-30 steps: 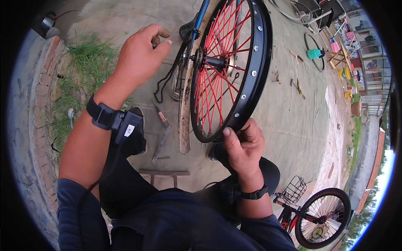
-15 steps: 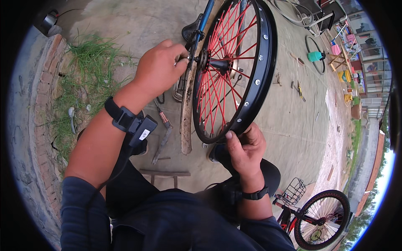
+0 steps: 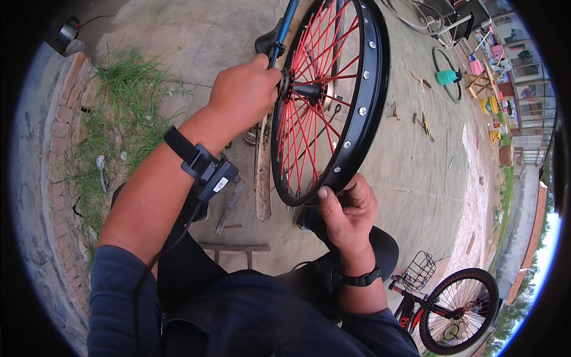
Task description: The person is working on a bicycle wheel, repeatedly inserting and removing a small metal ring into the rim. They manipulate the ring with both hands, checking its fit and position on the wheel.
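Note:
A bicycle wheel (image 3: 363,110) with a black rim and red spokes stands tilted in front of me, without a tyre. My right hand (image 3: 350,213) pinches the rim's lower edge between thumb and fingers. At the near side of the black hub (image 3: 308,91), my left hand (image 3: 247,88) is closed beside a blue metal tube (image 3: 289,22). Its fingertips are hidden behind the hand, so what they grip at the axle end does not show. A long, worn wooden strip (image 3: 263,190) runs down beside the wheel.
Pliers (image 3: 426,127) and other hand tools lie on the ground to the right. A low wooden stool (image 3: 235,247) is between my legs. A bicycle (image 3: 458,312) with a basket stands at lower right. Grass (image 3: 128,101) and a brick edging (image 3: 62,119) line the left side.
My left hand has shifted right and its fingers now wrap in against the hub's end, hiding the axle tip. The wheel has shifted slightly left; my right hand keeps its pinch.

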`<state>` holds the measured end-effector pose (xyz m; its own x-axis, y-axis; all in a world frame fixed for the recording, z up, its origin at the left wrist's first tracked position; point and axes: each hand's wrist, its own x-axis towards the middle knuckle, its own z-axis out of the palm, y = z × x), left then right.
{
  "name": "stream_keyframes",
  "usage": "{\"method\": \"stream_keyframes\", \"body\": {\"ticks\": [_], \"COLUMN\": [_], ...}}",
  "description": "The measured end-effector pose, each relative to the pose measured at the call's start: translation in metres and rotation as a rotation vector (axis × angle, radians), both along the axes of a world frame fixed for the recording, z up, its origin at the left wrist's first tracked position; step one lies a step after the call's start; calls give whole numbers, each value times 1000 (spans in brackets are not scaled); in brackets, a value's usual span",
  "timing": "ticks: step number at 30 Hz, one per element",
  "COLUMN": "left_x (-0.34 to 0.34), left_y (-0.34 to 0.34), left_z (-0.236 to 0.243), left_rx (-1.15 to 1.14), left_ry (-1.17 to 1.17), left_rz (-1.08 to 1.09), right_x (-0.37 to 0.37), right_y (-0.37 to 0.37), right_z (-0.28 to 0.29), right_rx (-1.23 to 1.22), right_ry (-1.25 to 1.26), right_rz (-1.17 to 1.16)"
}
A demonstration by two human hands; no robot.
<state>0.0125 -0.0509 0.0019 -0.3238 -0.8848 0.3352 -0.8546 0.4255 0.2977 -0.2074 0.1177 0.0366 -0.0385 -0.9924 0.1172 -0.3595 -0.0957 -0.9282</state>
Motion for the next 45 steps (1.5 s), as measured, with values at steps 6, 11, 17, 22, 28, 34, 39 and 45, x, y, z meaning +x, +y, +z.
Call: {"method": "stream_keyframes", "body": {"ticks": [6,11,17,22,28,34,39,45], "left_x": [-4,-5,-1,-3,-5,-3,12,45], "left_y": [-5,-6,-1,-6,-7,-7,2,3], "left_z": [-2,-2,4,1,0,1,12,24], "left_rx": [30,51,44,34,35,61,87,182], "left_ry": [44,65,40,49,74,99,277,508], "left_rz": [16,16,8,-8,-11,-17,6,169], "right_x": [1,1,4,3,2,3,5,-6], "right_y": [0,-1,0,-2,-3,-2,-4,-2], "right_z": [1,3,9,9,8,7,10,4], "right_rx": [-1,0,44,-7,-38,41,60,175], "right_ry": [-5,-10,-31,24,33,-18,-85,141], "right_rz": [-15,-14,-23,-2,18,-22,-20,178]}}
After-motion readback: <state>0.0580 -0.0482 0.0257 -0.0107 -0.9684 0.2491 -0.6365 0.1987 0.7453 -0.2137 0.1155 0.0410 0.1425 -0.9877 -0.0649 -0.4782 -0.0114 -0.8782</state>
